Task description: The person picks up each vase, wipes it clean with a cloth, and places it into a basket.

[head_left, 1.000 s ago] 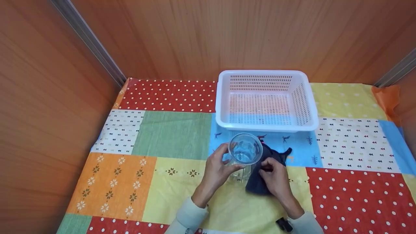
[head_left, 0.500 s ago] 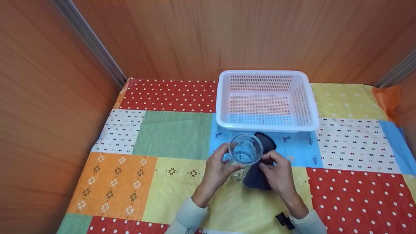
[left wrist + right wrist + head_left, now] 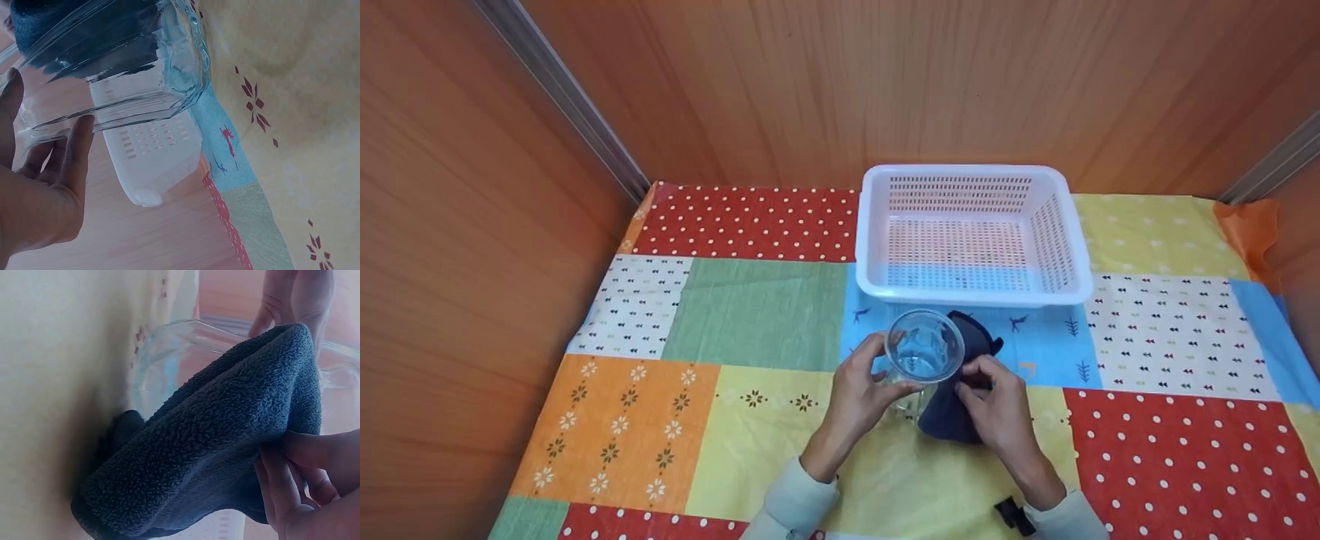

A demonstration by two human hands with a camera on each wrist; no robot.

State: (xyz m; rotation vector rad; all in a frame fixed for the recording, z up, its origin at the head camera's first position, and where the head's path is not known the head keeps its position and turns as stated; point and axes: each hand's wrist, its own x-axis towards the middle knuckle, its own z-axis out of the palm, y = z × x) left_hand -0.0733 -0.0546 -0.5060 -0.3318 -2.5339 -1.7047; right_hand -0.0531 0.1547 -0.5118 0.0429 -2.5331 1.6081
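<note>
My left hand (image 3: 855,394) grips a clear drinking glass (image 3: 924,349) near its rim, thumb on the near side. In the left wrist view the glass (image 3: 129,107) is tilted, with the fingers (image 3: 79,149) on its side. Against the glass's right side hangs a dark blue towel (image 3: 949,420). My right hand (image 3: 999,405) pinches that towel between thumb and fingers. Seen from the right wrist, the towel (image 3: 197,444) is fuzzy and folded over, and it hides part of the glass (image 3: 169,354) behind it.
A white perforated plastic basket (image 3: 975,294) stands behind the hands, nothing in it. Patchwork cloth (image 3: 769,311) covers the table. Wood-grain panels (image 3: 825,90) rise at the back and sides. A small black object (image 3: 1014,517) sits by the right cuff.
The right hand has moved slightly along the glass's side with the towel. The towel's far flap, spread to the right a second ago, is now drawn in. The left hand keeps its grip.
</note>
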